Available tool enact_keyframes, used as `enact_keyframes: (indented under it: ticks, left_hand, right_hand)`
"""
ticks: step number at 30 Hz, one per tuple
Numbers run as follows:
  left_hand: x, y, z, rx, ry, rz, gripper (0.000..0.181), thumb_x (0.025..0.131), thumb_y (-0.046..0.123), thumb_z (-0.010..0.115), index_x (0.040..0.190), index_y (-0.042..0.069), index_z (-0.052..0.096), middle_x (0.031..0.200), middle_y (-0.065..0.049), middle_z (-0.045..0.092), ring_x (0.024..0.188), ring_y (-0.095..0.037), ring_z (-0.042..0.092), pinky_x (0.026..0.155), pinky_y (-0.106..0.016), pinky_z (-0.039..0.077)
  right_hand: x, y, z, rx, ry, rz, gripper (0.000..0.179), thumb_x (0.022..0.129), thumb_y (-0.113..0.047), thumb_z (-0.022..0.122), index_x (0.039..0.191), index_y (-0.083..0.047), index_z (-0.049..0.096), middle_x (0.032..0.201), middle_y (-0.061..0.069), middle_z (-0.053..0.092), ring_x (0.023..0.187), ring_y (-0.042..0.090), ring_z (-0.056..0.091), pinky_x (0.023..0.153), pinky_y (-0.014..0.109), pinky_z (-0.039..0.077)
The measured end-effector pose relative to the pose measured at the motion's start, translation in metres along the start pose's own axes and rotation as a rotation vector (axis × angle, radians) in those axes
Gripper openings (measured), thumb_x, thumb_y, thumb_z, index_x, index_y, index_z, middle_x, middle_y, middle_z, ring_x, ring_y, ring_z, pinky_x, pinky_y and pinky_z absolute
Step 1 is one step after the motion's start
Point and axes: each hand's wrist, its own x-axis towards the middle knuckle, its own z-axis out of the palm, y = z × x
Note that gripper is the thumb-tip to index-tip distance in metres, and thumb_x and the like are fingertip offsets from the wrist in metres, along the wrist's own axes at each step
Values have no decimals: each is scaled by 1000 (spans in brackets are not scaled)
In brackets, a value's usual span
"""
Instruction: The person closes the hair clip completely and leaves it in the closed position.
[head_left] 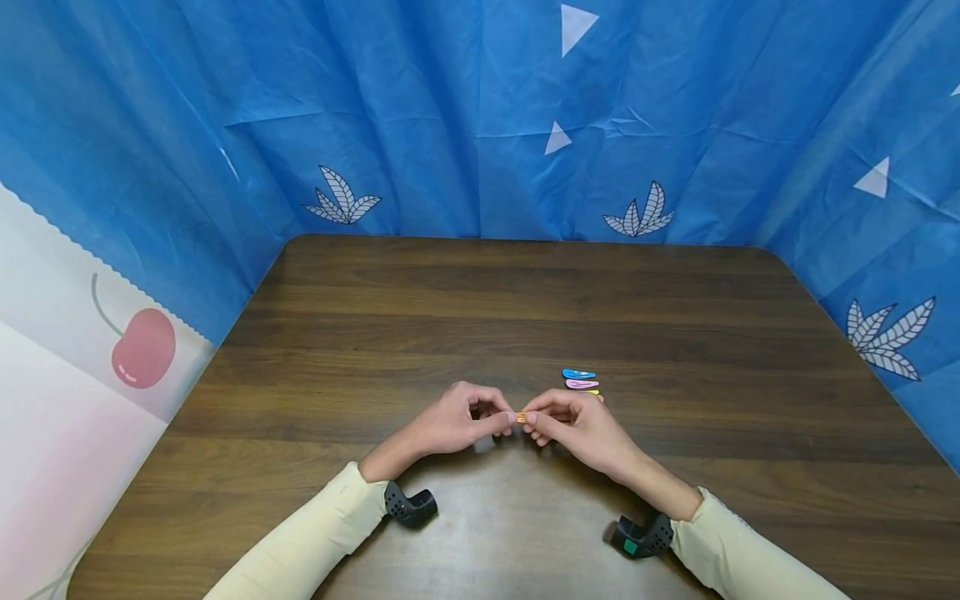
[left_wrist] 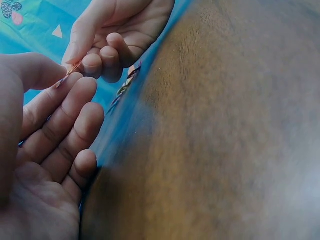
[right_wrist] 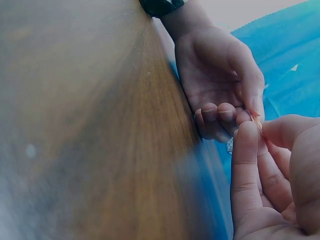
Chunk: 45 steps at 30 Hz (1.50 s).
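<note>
An orange hair clip [head_left: 521, 417] is held between both hands above the table, its ends covered by fingertips. My left hand [head_left: 471, 418] pinches one end between thumb and forefinger. The other end is pinched by the thumb and forefinger of my right hand [head_left: 577, 429]. Seen from the left wrist, the clip [left_wrist: 71, 71] is a thin, tilted strip, and the other fingers are loosely bent. Just beyond the right hand lie a blue snap hair clip [head_left: 579, 374], a pink one [head_left: 582, 384] and a yellow one [head_left: 591, 392], the yellow partly hidden by that hand.
The brown wooden table [head_left: 450, 308] has rounded far corners. A blue curtain [head_left: 450, 117] hangs along its back and right side, with a white curtain part [head_left: 60, 350] at left. Black wrist bands [head_left: 411, 506] sit at both sleeve cuffs.
</note>
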Motion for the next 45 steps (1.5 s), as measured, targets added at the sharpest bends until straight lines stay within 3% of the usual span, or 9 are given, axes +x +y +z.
enact_keyframes:
  ticks: [10,22,35,45]
  left_hand:
    - [-1,-1,0,-5,-4,10,20,102,23,65,92,10,76,82,3,74,73,-7,62,63,-24,47]
    - [-1,1,0,-6,-13,21,18,101,20,67,92,9,76,82,-1,75,71,-6,60,62,-21,44]
    - [-1,-2,-2,-3,-42,23,17,102,19,65,93,10,76,82,6,73,69,-5,58,59,-22,48]
    - [-1,-4,-3,10,-63,43,16,101,18,65,94,9,76,83,-1,74,63,-4,57,56,-23,50]
  right_hand:
    - [-1,-2,1,15,2,31,19,101,-19,69,110,-4,73,97,14,74,81,18,72,76,32,61]
    - [-4,-3,0,-39,35,52,14,98,-28,73,107,-18,78,93,6,74,82,19,71,73,30,59]
    - [-4,-3,0,-51,36,42,13,98,-28,73,105,-19,79,91,6,74,78,17,69,67,27,55]
    - [-2,1,1,-61,25,-5,13,98,-23,73,103,-13,78,88,6,73,73,15,67,68,28,57]
